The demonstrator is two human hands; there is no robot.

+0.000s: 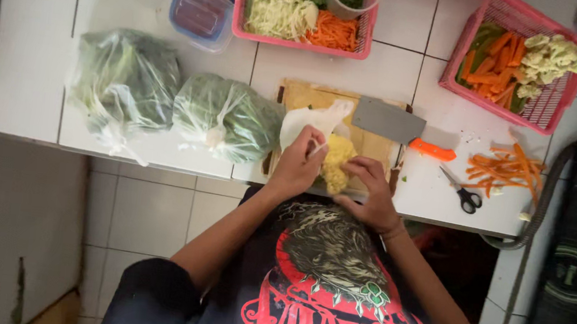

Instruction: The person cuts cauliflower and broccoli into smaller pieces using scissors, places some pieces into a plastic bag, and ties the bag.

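Note:
My left hand (pixel 295 166) pinches the edge of a thin white plastic bag (pixel 311 118) that lies open on a wooden cutting board (pixel 300 95). A yellow, crumbly lump that looks like noodles (pixel 336 161) sits between my hands at the board's near edge. The fingers of my right hand (pixel 371 192) curl against its right side. A cleaver (pixel 387 119) with an orange handle (pixel 432 150) rests on the board just beyond my right hand.
Two knotted clear bags of greens (pixel 125 84) (pixel 225 116) lie left of the board. Scissors (pixel 463 196) and carrot sticks (pixel 509 167) are to the right. Two pink baskets of cut vegetables (pixel 301 42) (pixel 551 114) and a blue lidded container (pixel 201 10) stand at the back of the white tiled counter (pixel 36 50).

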